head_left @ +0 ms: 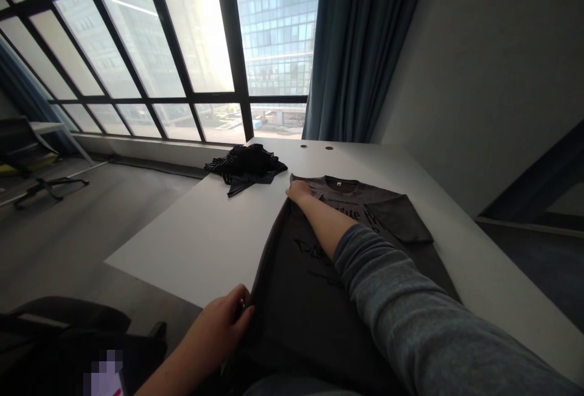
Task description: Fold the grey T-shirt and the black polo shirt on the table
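Observation:
A dark grey T-shirt [301,298] with black lettering lies spread on the white table [201,238], collar toward the window. My left hand [223,323] pinches the shirt's folded left edge at the near bottom corner. My right hand [298,191], arm stretched across the shirt in a grey-blue sleeve, grips the same edge at the far end, near the shoulder. The shirt's right sleeve [401,219] lies flat.
A crumpled black garment [246,168] sits at the table's far left corner. A big window, a blue curtain [356,49] and a wall stand behind the table. An office chair [27,159] stands on the floor to the left.

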The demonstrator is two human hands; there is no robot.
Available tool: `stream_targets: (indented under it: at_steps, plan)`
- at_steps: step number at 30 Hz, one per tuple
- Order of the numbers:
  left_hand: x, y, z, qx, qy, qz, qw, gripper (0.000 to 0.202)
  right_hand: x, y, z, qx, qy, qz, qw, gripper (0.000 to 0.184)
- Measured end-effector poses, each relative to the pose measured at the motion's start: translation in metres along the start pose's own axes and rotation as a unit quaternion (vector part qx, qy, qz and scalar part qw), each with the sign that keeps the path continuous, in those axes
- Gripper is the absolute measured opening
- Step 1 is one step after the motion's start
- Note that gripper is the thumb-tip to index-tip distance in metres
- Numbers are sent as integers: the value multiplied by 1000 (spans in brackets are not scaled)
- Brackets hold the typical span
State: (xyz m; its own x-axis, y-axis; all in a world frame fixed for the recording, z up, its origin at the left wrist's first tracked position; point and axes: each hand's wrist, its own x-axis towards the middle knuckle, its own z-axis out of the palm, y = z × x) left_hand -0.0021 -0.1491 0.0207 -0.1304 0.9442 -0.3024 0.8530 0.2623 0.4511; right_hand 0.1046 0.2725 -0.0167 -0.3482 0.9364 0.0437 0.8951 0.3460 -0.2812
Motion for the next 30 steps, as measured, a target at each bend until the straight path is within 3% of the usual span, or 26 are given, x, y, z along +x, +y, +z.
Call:
stream_targets:
  at_steps: [4, 9, 17, 20, 24, 27, 30]
  plan:
    - [-3, 32, 0, -5, -14, 61, 998, 12, -15, 29, -20, 7, 20, 20, 1000, 50]
    - [-2, 71, 10, 38, -45, 130, 990, 26, -41, 77, -34, 12, 35, 59, 998, 39]
    - [9, 112, 29, 73, -123, 190, 971, 39, -81, 137, -24, 2, 8, 94, 996, 34]
    - [23, 114, 36, 82, -94, 193, 973, 37, -88, 142, -15, -9, 3, 97, 995, 35]
    - [51, 104, 54, 120, 15, 232, 965, 32, -94, 138, -5, -24, 18, 83, 996, 48]
    - [70, 90, 73, 142, 41, 278, 949, 50, -96, 133, 4, -30, 5, 60, 998, 60]
    - [82, 75, 93, 162, 39, 283, 945, 65, -96, 132, 16, -31, -34, 49, 998, 74]
